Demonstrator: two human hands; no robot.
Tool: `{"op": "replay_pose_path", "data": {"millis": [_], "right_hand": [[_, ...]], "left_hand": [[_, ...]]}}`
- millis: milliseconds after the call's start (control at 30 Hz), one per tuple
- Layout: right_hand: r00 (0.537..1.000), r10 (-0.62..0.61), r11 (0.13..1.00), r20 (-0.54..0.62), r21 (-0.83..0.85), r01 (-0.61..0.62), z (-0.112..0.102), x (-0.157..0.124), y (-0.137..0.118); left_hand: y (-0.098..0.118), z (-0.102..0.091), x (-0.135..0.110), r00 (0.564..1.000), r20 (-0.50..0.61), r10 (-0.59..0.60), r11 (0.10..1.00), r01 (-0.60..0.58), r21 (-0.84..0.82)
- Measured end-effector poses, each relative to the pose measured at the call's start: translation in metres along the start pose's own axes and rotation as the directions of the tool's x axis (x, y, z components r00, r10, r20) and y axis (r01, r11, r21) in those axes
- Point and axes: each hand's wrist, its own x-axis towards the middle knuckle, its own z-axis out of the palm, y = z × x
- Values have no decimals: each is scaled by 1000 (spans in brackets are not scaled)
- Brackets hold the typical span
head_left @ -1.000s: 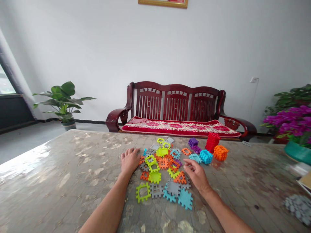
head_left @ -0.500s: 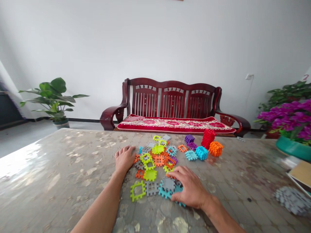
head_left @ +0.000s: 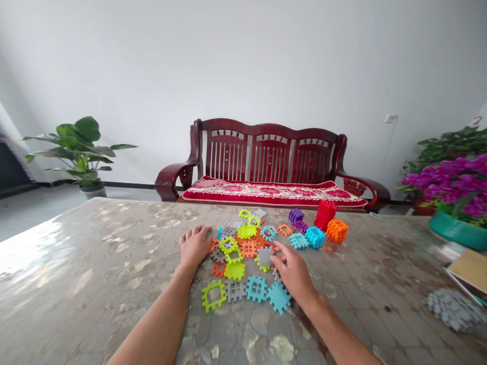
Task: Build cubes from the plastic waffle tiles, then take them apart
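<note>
My right hand (head_left: 292, 268) pinches the edge of a solid grey square tile (head_left: 265, 256) with toothed sides, between thumb and fingers. The tile sits over the right side of a loose pile, partly covering a lime-green tile (head_left: 262, 264) and orange ones. Flat beside the pile's left edge lies my left hand (head_left: 195, 247), fingers stretched out and holding nothing. Nearer me is a row: a lime frame tile (head_left: 206, 299), a grey window tile (head_left: 236, 291), a blue window tile (head_left: 256, 289) and a solid blue tile (head_left: 279, 297). An orange window tile (head_left: 249, 249) lies mid-pile.
Behind the pile to the right stand a red stack (head_left: 325, 215), an orange stack (head_left: 337, 231), a blue stack (head_left: 315, 237) and purple tiles (head_left: 296, 215). A grey stack (head_left: 454, 310) and a flowerpot (head_left: 456, 232) are at far right. Beyond the table is a wooden bench (head_left: 266, 133).
My right hand has moved the grey tile away from me, off the blue tiles and onto the pile. Both blue tiles are now uncovered. My left hand stays in place.
</note>
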Motion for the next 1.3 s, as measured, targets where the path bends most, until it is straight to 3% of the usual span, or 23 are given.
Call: {"op": "replay_pose_path", "data": {"millis": [100,267,367,633,800,933,1000,1133,1300], "right_hand": [[1000,-13,999,5,33,12,-5,-4,-2],[947,-193,966,256,-117,229,-17,-24,-26],[903,-225,932,365,-190,309,-18,-30,-37],[883,-252,911,397,-212,355,-12,-32,-41],[926,-287,938,245,-127,324,-12,-27,-31],[996,-90,995,-15,-52,89,-17,-12,1],[990,4,998,-144,-66,-14,-24,-1,21],[942,63,976,-329,-178,-127,-42,15,54],[926,73,926,-371,-319,-201,-50,26,72]], "left_hand": [[0,-1,0,1000,1,-4,1000,4,3],[1,-1,0,1000,13,-1,1000,1,9],[0,0,0,1000,11,-1,1000,1,2],[-1,2,2,1000,8,3,1000,-3,9],[-1,2,2,1000,3,0,1000,0,7],[-3,4,3,1000,-2,7,1000,-7,3],[-3,5,3,1000,-2,9,1000,-9,3],[-4,6,4,1000,0,13,1000,-13,7],[-4,6,4,1000,-2,7,1000,-7,8]]}}
